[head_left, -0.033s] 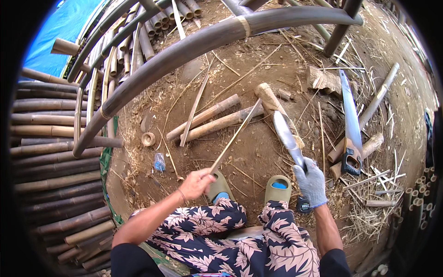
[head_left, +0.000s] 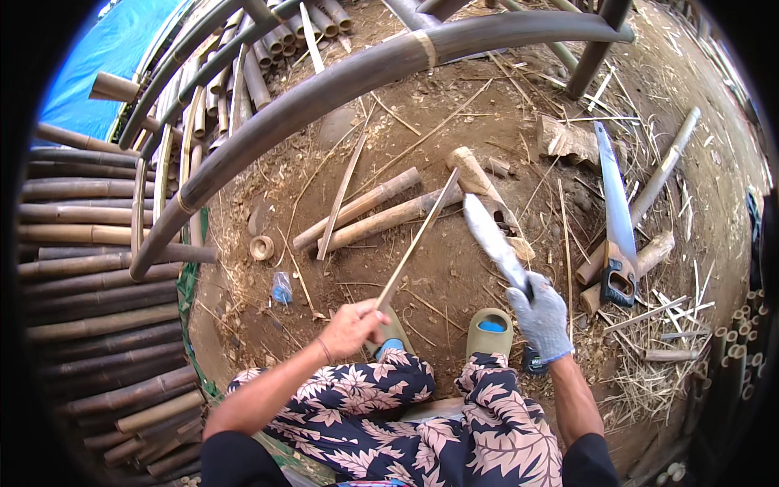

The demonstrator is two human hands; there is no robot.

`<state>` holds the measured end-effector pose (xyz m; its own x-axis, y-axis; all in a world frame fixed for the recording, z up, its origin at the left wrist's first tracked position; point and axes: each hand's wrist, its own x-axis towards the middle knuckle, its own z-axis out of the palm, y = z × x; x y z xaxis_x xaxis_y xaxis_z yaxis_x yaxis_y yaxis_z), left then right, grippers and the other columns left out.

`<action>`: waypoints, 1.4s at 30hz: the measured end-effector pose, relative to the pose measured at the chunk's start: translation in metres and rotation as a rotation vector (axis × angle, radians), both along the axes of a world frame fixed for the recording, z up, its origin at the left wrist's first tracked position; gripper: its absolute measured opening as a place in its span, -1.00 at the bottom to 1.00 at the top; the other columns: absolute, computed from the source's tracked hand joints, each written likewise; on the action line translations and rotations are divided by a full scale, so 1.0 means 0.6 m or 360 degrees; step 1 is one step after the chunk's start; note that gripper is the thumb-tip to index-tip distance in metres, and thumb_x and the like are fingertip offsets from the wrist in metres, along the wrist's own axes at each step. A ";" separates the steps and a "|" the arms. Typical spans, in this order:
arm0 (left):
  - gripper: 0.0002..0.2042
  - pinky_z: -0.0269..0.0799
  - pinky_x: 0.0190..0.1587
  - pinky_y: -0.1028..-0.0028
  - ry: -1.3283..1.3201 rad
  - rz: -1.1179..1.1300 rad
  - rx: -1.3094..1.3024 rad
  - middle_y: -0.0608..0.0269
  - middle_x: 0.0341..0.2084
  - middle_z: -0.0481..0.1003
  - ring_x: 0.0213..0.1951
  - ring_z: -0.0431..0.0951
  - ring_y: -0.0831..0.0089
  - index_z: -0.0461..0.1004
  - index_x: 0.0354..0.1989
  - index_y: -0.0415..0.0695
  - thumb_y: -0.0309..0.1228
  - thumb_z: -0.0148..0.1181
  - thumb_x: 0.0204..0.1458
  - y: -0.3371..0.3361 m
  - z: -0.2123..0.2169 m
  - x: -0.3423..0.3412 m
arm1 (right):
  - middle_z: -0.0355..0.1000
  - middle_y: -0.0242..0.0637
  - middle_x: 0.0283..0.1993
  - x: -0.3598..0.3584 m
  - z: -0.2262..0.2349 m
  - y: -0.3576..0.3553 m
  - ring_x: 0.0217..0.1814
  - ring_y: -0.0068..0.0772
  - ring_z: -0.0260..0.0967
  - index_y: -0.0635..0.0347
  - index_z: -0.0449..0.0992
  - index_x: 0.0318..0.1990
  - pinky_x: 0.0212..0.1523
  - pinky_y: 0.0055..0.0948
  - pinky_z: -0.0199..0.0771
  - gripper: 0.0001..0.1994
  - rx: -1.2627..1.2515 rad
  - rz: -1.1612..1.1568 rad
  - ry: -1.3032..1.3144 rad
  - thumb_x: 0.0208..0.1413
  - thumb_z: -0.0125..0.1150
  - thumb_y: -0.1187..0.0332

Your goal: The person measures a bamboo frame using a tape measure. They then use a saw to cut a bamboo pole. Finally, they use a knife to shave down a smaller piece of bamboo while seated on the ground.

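My bare left hand grips the near end of a thin bamboo strip that slants up and to the right over the dirt. In a grey work glove, my right hand holds the handle of a long, broad-bladed knife, blade pointing up-left and near the strip's far end. Both hands hover above my knees in floral trousers and my feet in olive sandals.
Short bamboo lengths and a wooden mallet lie ahead on the dirt. A handsaw rests to the right among straw. Stacked bamboo poles fill the left. A bent bamboo arch crosses overhead. A blue tarp sits far left.
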<state>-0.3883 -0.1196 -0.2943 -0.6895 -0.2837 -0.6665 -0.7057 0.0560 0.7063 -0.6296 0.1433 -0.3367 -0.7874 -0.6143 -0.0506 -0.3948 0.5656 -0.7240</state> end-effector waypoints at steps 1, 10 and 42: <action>-0.76 0.43 -0.47 0.58 0.0121 0.0214 0.0138 0.35 -0.53 0.50 -0.53 0.50 0.63 0.49 -0.04 -0.26 -0.39 -0.04 0.29 0.031 0.017 -0.023 | 0.48 -0.08 -0.43 0.001 0.016 -0.017 -0.37 -0.04 0.51 0.16 0.49 -0.24 -0.34 -0.18 0.48 -0.67 0.0030 0.0049 0.0001 0.15 0.25 0.06; -0.73 0.26 -0.49 0.50 0.0528 0.0355 -0.0575 0.37 -0.64 0.34 -0.56 0.33 0.62 0.45 -0.38 -0.28 -0.33 0.03 0.29 0.143 0.032 -0.123 | 0.49 -0.08 -0.52 0.033 0.066 -0.067 -0.48 0.00 0.51 0.18 0.51 -0.35 -0.42 -0.12 0.48 -0.52 0.0114 0.0562 -0.0028 0.03 0.32 -0.13; -0.51 0.31 -0.72 0.57 0.0627 0.0722 0.0673 0.34 -0.61 0.34 -0.74 0.28 0.64 0.13 0.42 -0.12 -0.23 -0.08 0.37 0.168 0.084 -0.164 | 0.49 -0.07 -0.50 0.025 0.096 -0.028 -0.45 0.07 0.51 0.19 0.53 -0.28 -0.43 -0.15 0.51 -0.56 -0.0075 0.0427 0.0058 0.04 0.35 -0.06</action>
